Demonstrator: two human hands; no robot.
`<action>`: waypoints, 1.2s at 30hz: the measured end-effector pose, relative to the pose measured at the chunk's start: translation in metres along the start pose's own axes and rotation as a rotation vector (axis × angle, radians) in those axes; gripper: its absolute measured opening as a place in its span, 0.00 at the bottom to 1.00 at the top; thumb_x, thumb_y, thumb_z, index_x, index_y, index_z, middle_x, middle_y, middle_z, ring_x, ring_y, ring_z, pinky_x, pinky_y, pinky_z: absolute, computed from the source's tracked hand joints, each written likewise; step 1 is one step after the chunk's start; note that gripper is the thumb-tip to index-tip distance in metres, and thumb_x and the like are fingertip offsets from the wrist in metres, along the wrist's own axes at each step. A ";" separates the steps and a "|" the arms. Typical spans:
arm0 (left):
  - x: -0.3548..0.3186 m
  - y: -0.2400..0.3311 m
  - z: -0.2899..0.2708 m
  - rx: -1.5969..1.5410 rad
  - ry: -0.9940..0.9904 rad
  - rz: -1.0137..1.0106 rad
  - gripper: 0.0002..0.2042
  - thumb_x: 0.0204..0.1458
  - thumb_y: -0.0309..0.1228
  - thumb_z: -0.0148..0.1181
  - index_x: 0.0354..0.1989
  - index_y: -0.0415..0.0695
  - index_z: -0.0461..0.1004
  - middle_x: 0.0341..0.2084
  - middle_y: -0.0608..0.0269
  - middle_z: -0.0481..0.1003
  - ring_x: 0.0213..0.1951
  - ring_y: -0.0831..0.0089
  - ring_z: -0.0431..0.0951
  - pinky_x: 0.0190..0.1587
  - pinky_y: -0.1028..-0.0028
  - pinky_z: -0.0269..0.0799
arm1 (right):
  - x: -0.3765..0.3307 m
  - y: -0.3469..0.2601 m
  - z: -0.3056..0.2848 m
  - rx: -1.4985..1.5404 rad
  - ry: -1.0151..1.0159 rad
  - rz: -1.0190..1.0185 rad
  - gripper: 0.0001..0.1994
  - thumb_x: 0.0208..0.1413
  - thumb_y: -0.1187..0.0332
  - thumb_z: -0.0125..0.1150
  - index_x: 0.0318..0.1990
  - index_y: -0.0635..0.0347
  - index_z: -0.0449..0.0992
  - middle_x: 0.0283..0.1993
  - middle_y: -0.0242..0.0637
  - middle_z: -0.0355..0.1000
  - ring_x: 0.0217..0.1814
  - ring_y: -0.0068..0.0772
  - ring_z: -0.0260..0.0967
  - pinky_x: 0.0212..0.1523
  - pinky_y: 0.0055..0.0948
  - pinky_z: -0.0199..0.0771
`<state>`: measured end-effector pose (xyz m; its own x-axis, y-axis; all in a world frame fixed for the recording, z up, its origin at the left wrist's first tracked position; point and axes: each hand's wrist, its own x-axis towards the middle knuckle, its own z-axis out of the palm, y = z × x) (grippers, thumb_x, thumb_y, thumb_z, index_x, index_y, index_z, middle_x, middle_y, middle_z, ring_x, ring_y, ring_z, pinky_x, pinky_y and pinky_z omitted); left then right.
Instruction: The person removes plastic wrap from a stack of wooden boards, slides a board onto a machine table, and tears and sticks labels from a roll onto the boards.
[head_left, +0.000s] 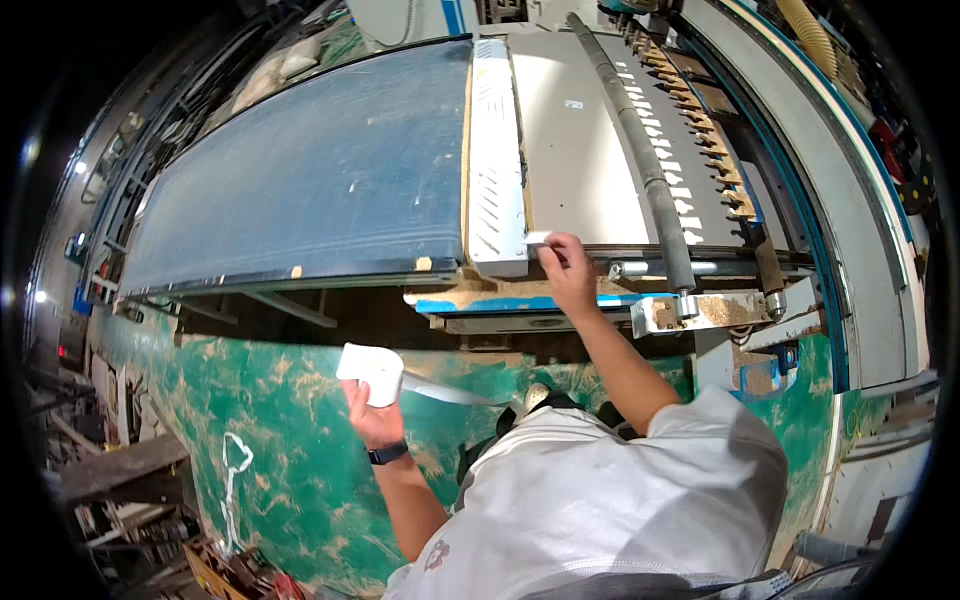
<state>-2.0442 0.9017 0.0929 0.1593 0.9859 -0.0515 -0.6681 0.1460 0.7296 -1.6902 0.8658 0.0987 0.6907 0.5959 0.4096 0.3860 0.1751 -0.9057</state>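
Observation:
My left hand [372,418], a dark watch on its wrist, is wrapped round a white paper roll [385,378]. A pale strip [445,391] trails from the roll toward my body. Over the near left corner of a light grey board [570,160], my right hand [568,272] pinches a small white piece [538,238] that looks like a label. The piece is beside a long white slotted cover [493,150]; whether it touches the board I cannot tell. A similar small white label [573,104] lies farther back on the board.
Left of the cover is a large dark blue table top [300,170]. A grey roller bar [645,150] crosses above the board, with a row of wooden-looking teeth [715,150] farther right. Dust covers the green floor [290,430]. Scrap wood [120,470] is piled at lower left.

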 end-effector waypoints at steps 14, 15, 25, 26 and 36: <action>0.320 0.049 -0.083 -0.431 0.192 -0.042 0.20 0.56 0.31 0.50 0.56 0.36 0.63 0.53 0.48 0.68 0.55 0.55 0.68 0.57 0.57 0.66 | 0.118 -0.037 0.194 -0.346 0.224 -0.710 0.17 0.40 0.86 0.63 0.38 0.58 0.68 0.29 0.38 0.69 0.28 0.36 0.69 0.29 0.29 0.69; 0.351 0.050 -0.093 -0.391 0.165 -0.086 0.19 0.57 0.31 0.50 0.56 0.37 0.63 0.53 0.49 0.68 0.55 0.56 0.68 0.56 0.58 0.66 | 0.125 -0.039 0.201 -0.365 0.237 -0.722 0.17 0.40 0.86 0.63 0.37 0.58 0.68 0.28 0.37 0.69 0.27 0.36 0.69 0.28 0.29 0.68; 0.561 -0.033 0.065 -0.174 -0.290 -0.061 0.19 0.55 0.18 0.51 0.55 0.34 0.59 0.51 0.46 0.67 0.50 0.54 0.72 0.52 0.63 0.73 | 0.190 -0.018 0.226 -0.522 0.330 -0.643 0.16 0.39 0.81 0.66 0.36 0.55 0.70 0.28 0.36 0.71 0.28 0.40 0.68 0.29 0.34 0.66; 0.565 -0.055 0.090 -0.084 -0.231 -0.053 0.19 0.54 0.18 0.51 0.55 0.36 0.58 0.51 0.48 0.67 0.51 0.54 0.72 0.50 0.64 0.74 | 0.200 -0.008 0.226 -0.516 0.382 -0.658 0.15 0.39 0.81 0.66 0.35 0.55 0.70 0.28 0.36 0.71 0.27 0.41 0.68 0.30 0.34 0.68; 0.704 -0.321 0.084 0.712 -0.223 0.039 0.31 0.43 0.27 0.67 0.56 0.37 0.59 0.48 0.53 0.68 0.51 0.65 0.70 0.52 0.68 0.67 | 0.376 0.205 0.231 -0.471 0.102 -0.083 0.08 0.52 0.66 0.62 0.34 0.61 0.76 0.31 0.40 0.67 0.38 0.39 0.67 0.37 0.32 0.67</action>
<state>-1.6566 1.5424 -0.1207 0.3397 0.9381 0.0677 -0.0557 -0.0518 0.9971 -1.4918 1.3068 0.0417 0.6935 0.5106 0.5083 0.6606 -0.1691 -0.7314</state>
